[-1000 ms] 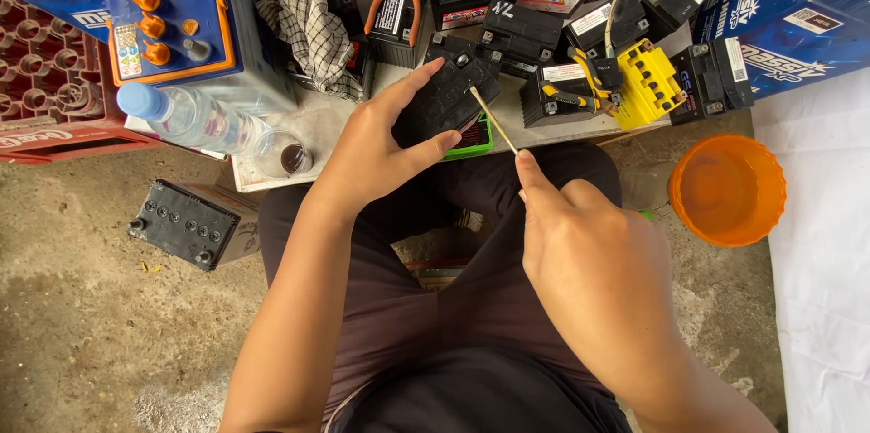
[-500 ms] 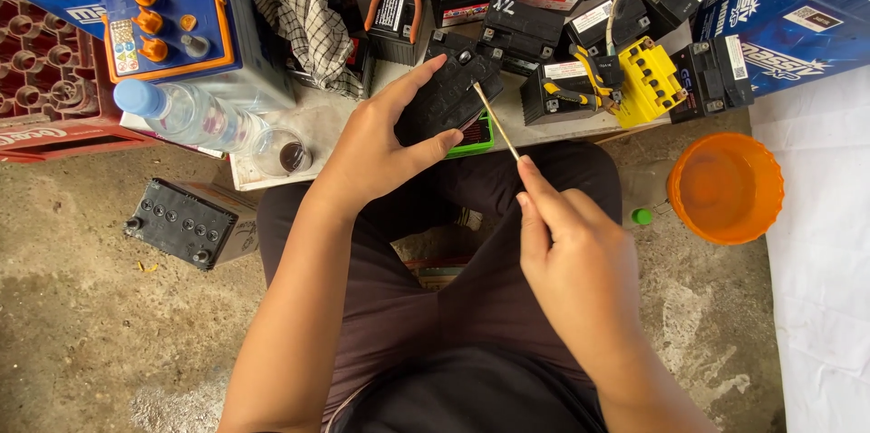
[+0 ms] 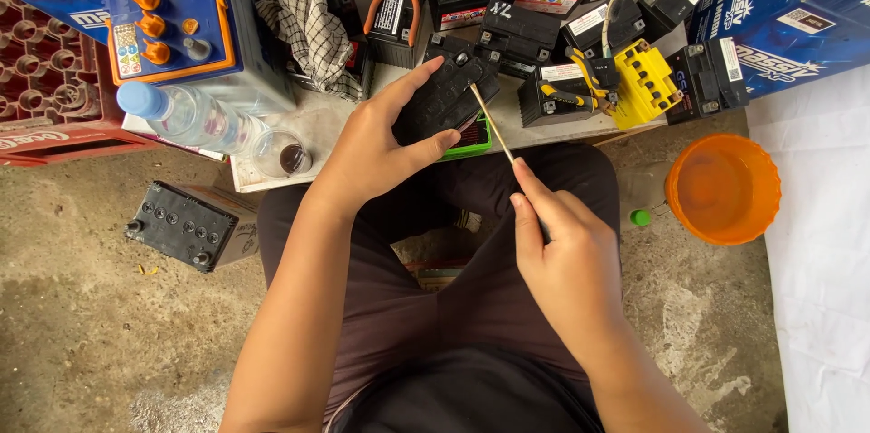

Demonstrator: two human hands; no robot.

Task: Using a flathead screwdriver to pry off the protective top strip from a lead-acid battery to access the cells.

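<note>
A seated person's left hand (image 3: 376, 148) clamps its grip around a small black battery (image 3: 446, 96) at the counter (image 3: 313, 129) edge, while the right hand (image 3: 566, 256), pinching a thin stick (image 3: 492, 122), angles it up-left from its grip onto the battery's top.

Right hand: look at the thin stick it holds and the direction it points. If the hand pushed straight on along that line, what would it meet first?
The right hand points its thin stick up-left; its tip already seems to touch the small black battery gripped by the left hand, though depth is unclear.
</note>
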